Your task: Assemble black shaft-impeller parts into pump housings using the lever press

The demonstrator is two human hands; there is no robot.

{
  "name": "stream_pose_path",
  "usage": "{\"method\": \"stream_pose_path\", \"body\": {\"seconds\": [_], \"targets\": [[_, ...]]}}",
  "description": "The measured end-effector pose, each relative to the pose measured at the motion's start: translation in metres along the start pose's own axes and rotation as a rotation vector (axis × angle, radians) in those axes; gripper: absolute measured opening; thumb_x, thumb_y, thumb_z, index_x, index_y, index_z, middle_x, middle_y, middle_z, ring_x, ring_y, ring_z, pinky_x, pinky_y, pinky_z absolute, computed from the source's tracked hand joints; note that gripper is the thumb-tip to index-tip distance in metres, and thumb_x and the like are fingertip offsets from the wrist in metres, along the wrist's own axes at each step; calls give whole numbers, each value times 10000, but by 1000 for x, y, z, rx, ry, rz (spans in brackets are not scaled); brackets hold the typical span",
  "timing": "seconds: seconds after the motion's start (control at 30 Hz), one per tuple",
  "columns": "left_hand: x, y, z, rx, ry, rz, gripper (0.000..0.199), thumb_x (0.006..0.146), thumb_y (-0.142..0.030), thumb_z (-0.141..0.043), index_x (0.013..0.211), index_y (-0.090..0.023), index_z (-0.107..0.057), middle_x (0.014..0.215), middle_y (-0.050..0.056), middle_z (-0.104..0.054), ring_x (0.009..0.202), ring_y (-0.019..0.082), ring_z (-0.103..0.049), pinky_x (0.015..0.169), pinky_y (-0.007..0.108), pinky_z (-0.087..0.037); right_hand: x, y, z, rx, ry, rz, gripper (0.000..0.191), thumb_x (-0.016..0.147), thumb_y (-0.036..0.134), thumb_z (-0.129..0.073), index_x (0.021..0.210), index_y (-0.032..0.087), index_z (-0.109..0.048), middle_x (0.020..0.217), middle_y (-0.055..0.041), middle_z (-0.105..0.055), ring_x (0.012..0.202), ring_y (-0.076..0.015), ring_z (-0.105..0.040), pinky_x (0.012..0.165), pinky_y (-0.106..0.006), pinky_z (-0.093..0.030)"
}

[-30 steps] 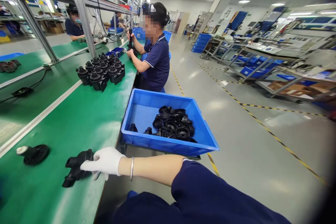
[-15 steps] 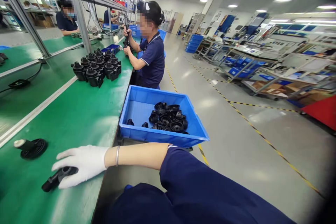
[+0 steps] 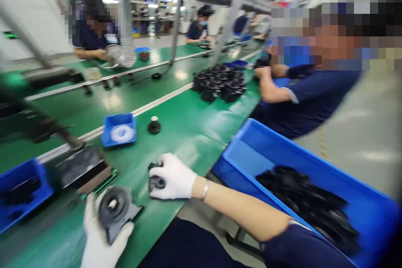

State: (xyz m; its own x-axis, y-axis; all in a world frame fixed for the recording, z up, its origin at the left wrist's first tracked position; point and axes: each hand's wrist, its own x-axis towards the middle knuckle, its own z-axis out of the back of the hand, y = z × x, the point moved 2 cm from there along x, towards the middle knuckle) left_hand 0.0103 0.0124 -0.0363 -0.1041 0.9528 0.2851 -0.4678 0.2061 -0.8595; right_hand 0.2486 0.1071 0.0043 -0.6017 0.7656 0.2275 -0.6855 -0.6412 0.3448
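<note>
My left hand (image 3: 105, 234), in a white glove, grips a round black plastic housing (image 3: 114, 209) with a flat flange and a pale centre. To its right, my gloved right hand (image 3: 174, 178) has its fingers curled around a smaller black plastic fitting (image 3: 157, 182) at the green bench top (image 3: 185, 142). Part of that fitting is hidden by the fingers. A black round part with a white-tipped stem (image 3: 154, 125) stands on the bench beyond my right hand. Beside that part is a small blue bin (image 3: 119, 130) holding white discs.
A large blue crate (image 3: 266, 150) of black parts stands right of the bench. Many black housings (image 3: 220, 81) cluster farther along. A metal fixture (image 3: 84, 167) and another blue bin (image 3: 25, 192) are at left. A co-worker (image 3: 320, 88) sits at right; others work across the bench.
My view has swung left, bringing my left hand with the housing, the fixture and the small bins into sight. My right hand remains on the black fitting.
</note>
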Motion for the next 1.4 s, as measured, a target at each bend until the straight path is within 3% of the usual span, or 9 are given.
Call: {"method": "stream_pose_path", "body": {"seconds": [0.1,0.2,0.3,0.4,0.5,0.6,0.7,1.1,1.4], "targets": [[-9,2,1,-3,50,154,1029,813,-354,-683,1528,-261,53,1488,169,-344,1364,351,-403,1135,617,-273,6,-2,-8,129,-2,134,415,711,422,-741,1021,178,-615,1396,-178,-435,1293,-346,-424,1046,-493,-392],[-5,-5,-1,-108,100,214,1063,791,-332,-685,1517,-266,88,1503,165,-345,1379,343,-396,1137,594,-292,15,-5,-13,213,79,228,376,749,360,-714,1037,163,-574,1309,-179,-502,1214,-310,-495,1028,-491,-423],[-2,-13,1,-179,123,267,1126,702,-232,-715,1512,-237,67,1511,163,-347,1403,341,-361,1157,570,-279,31,0,-2,253,29,156,250,800,308,-650,991,169,-567,1152,-152,-542,1075,-283,-552,939,-482,-479],[1,-19,4,-231,170,319,1119,630,-168,-716,1502,-192,-15,1513,173,-343,1413,337,-342,1179,547,-256,54,21,18,324,-66,74,154,854,273,-575,976,186,-539,1096,-125,-532,1024,-254,-557,923,-471,-480],[4,-22,6,-275,172,344,1024,615,-187,-728,1465,-163,-158,1484,178,-383,1384,333,-387,1177,517,-286,72,57,29,372,-38,98,158,850,281,-579,976,197,-533,1089,-109,-524,996,-243,-559,918,-456,-481],[6,-24,6,-270,119,322,967,587,-194,-744,1420,-154,-256,1447,173,-430,1348,331,-429,1165,509,-312,80,90,25,370,31,151,179,813,265,-607,961,184,-548,1068,-109,-523,992,-246,-558,906,-440,-492],[8,-25,4,-252,86,317,962,560,-186,-760,1403,-158,-299,1426,159,-458,1319,321,-460,1145,488,-350,80,104,14,303,58,170,213,785,263,-639,959,164,-568,1078,-128,-520,1028,-270,-545,915,-453,-492],[9,-24,5,-281,53,302,938,544,-233,-804,1366,-197,-353,1365,137,-517,1235,330,-538,1092,491,-423,76,107,4,84,16,140,262,798,346,-634,986,176,-568,1138,-161,-516,1022,-322,-561,876,-514,-517],[11,-24,6,-266,37,269,882,559,-217,-799,1335,-210,-381,1352,118,-531,1213,321,-554,1068,481,-451,75,108,2,92,31,146,255,796,332,-636,985,175,-568,1149,-159,-497,1019,-318,-555,875,-509,-515]]}}
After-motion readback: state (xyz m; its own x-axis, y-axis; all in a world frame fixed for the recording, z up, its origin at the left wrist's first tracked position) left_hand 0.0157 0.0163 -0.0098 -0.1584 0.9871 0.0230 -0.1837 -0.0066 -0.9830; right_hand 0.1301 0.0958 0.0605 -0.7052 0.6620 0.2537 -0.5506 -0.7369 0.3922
